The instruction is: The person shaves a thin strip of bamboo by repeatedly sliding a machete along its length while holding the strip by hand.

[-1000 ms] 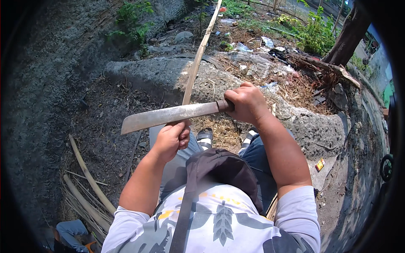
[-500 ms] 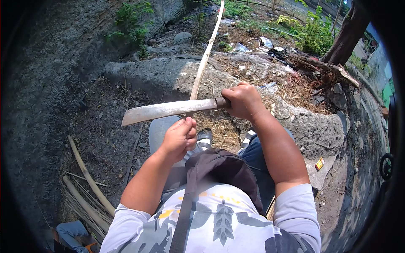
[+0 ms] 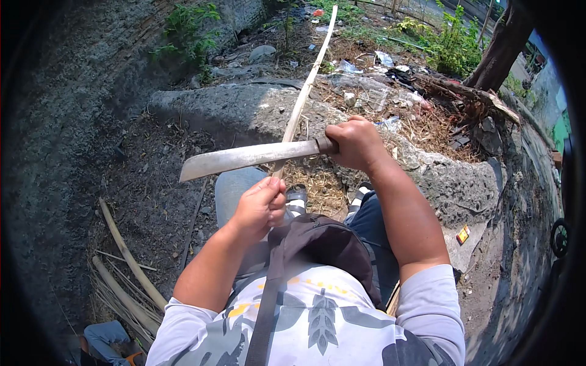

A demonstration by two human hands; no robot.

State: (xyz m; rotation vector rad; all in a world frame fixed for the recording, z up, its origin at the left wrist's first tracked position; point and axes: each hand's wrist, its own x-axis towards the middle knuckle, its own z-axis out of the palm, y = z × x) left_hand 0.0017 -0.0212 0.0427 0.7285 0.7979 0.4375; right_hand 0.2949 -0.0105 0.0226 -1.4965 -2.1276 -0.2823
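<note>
A machete (image 3: 250, 157) with a broad, worn steel blade and a dark handle lies across the front of me, its tip toward the left. My right hand (image 3: 359, 141) is closed round the handle. My left hand (image 3: 264, 207) grips the near end of a long pale strip of split wood or bamboo (image 3: 308, 85), which runs away from me toward the far ground. The blade crosses over the strip just beyond my left fingers. Where exactly the edge meets the strip is hidden behind the blade.
A low rough concrete ledge (image 3: 213, 110) crosses ahead, with litter and dry straw beyond it. Several cut strips (image 3: 131, 256) lie on the ground at left. A tree trunk (image 3: 500, 52) stands far right; a dark bag (image 3: 326, 244) hangs at my waist.
The strip has been drawn toward me and its far end has swung slightly right. My left hand has moved slightly nearer and away from the blade. The machete has shifted a little right.
</note>
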